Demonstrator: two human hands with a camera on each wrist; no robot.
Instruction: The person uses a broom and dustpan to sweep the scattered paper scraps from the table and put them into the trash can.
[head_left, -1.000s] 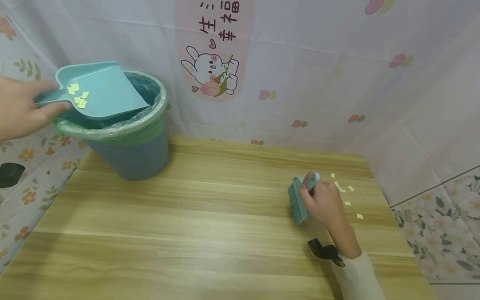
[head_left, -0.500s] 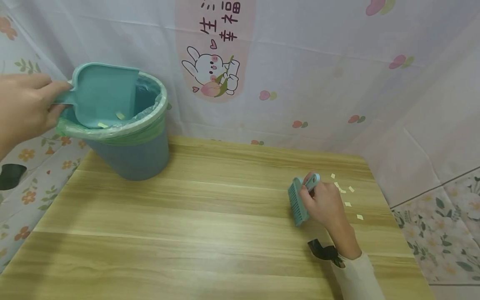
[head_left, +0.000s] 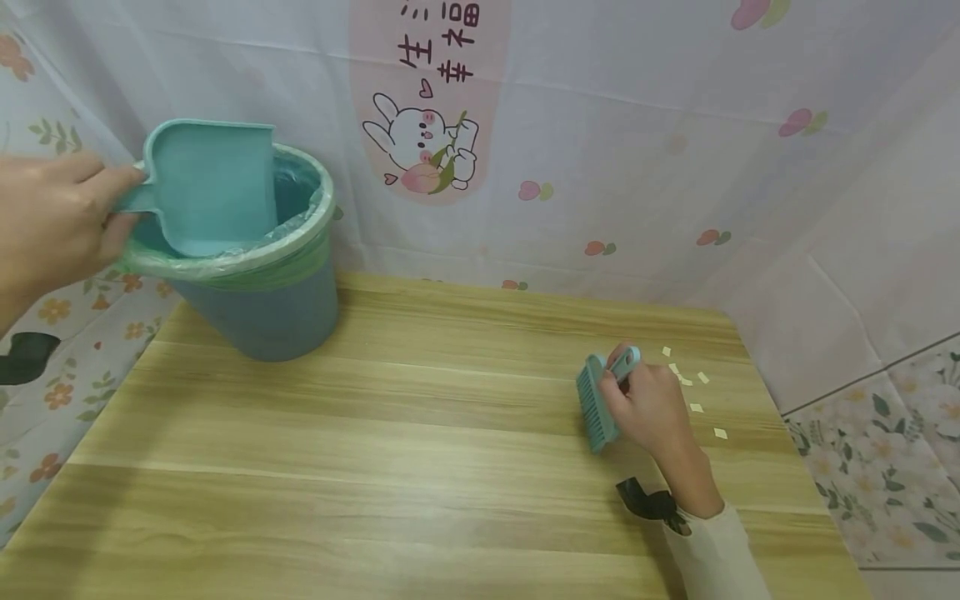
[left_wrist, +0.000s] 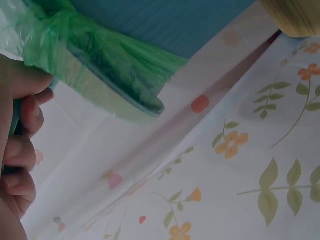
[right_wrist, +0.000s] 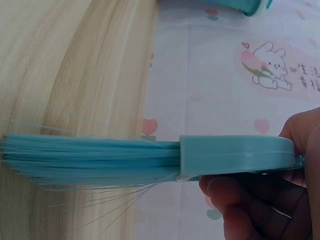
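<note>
My left hand grips the handle of a light blue dustpan, tilted steeply over the mouth of a blue trash can. No scraps show on the pan's visible face. A green-tinted plastic bag lines the can and folds over its rim. On the right, my right hand holds a matching hand brush by its handle. The brush's bristles point down to the tabletop in the right wrist view. Several small pale yellow paper scraps lie to the right of this hand.
Wood-grain tabletop spreads under the can and the brush. A white printed cloth hangs behind it, with a rabbit drawing. Flowered cloth borders the left side, and a pale tiled wall stands on the right.
My left hand has tipped the dustpan from nearly level to steep over the can. Yellow scraps that lay on it slid toward the can and are gone from the pan. The right hand stays put.
</note>
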